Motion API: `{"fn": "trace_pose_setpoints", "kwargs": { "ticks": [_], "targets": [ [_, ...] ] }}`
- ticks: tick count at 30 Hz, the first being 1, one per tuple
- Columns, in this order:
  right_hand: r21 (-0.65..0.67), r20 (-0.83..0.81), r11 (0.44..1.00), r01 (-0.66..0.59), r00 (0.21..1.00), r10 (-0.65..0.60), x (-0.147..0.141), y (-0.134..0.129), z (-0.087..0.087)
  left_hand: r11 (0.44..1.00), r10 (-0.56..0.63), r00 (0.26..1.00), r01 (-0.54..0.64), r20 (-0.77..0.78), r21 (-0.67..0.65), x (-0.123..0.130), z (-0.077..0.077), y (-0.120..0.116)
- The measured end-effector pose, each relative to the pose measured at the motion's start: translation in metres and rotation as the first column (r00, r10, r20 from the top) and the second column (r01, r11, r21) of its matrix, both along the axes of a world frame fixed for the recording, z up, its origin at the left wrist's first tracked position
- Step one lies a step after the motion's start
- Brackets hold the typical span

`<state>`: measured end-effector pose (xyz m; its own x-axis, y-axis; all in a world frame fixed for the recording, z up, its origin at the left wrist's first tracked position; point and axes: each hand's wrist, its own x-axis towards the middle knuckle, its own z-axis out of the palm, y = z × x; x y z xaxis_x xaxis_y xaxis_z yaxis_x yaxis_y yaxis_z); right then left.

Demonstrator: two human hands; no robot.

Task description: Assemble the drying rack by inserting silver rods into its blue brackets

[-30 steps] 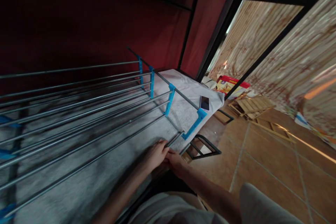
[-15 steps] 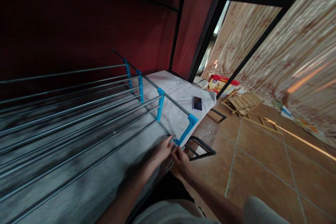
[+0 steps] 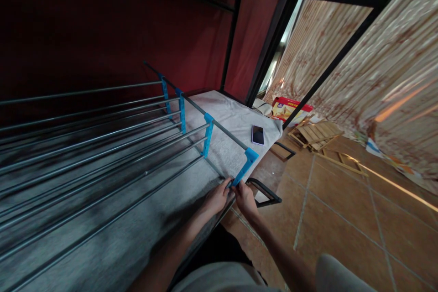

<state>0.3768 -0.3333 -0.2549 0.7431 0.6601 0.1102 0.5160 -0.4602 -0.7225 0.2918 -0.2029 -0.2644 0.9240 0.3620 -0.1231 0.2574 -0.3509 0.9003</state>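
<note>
A rack of grey metal tubes [image 3: 128, 160] joined by blue plastic brackets [image 3: 207, 139] lies over the grey-white covered surface, stretching off to the left. My right hand [image 3: 245, 198] is closed around the lower end of the nearest blue end bracket [image 3: 245, 169]. Beside it, my left hand [image 3: 218, 196] pinches at the end of the lower tube, close against that same bracket. The fingertips of both hands nearly meet there and hide the joint. A tube along the brackets' upper ends runs into the top of the end bracket.
A phone [image 3: 258, 135] lies on the pale cloth [image 3: 227, 109] beyond the bracket. Black metal posts [image 3: 232, 41] frame the surface. On the tiled floor [image 3: 328, 219] are wooden slatted pieces [image 3: 316, 134] and a red and yellow box [image 3: 290, 108]. A patterned curtain [image 3: 369, 64] hangs at right.
My right hand has moved up and onto the lower end of the end bracket. My left hand has shifted slightly right, towards it. The rack has barely moved.
</note>
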Motion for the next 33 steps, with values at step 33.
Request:
{"fn": "trace_pose_setpoints", "kwargs": {
  "ticks": [33],
  "targets": [
    [0.087, -0.061, 0.979, -0.183, 0.98, 0.189, 0.024, 0.012, -0.01, 0.997, 0.047, 0.996, -0.042, -0.073, 0.063, -0.003, -0.002, -0.001]
  ]
}}
